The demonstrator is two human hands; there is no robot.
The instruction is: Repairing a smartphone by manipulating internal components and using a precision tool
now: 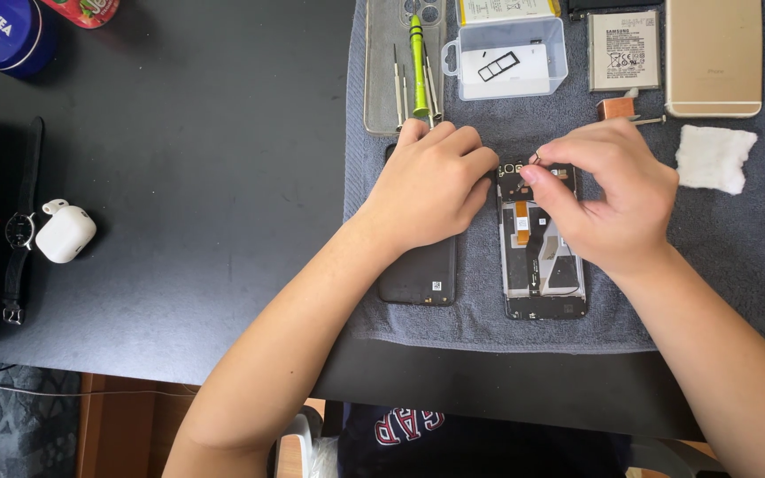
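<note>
Hands: R hand [617,196] pinches tiny part over opened phone [542,265]; L hand [431,186] steadies.

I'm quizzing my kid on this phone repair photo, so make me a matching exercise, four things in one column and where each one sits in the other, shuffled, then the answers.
Things:
1. green screwdriver
2. white cloth pad
3. white earbud case
4. opened phone

Places:
A. on the bare black table, beside a wristwatch
B. on the grey towel, under the right hand
C. lying in a clear phone case
D. on the towel, below the gold phone

Pairs: 1-C, 2-D, 3-A, 4-B
</note>
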